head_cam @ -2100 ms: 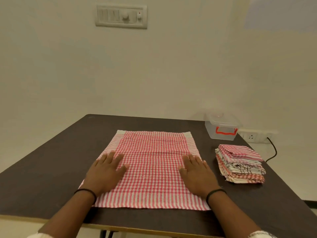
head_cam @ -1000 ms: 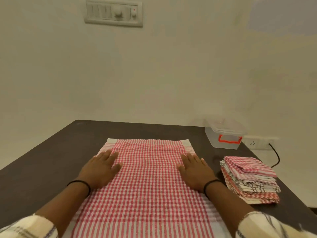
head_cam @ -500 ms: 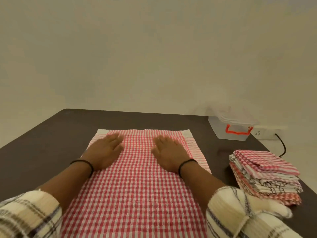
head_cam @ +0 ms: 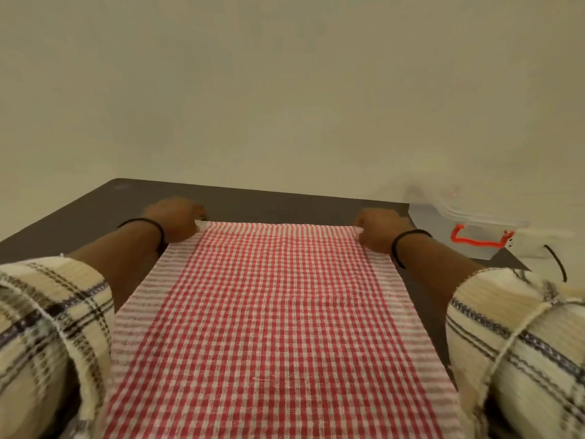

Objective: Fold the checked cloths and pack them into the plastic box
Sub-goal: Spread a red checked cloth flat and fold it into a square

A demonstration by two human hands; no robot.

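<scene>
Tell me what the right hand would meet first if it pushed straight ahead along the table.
Past the right hand lies only bare table, then the wall. The plastic box sits off to its right, though depth is unclear.

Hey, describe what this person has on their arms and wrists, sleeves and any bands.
Both arms wear cream woven sleeves with dark plaid stripes, pushed up so the forearms are bare: left sleeve, right sleeve. A pale yarn strand crosses the right one. A thin black band circles each wrist, behind the left hand and the right hand.

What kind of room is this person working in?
Probably a plain room in a home or office: a dark table set against a bare cream wall, with a wall socket and black cable beside it.
</scene>
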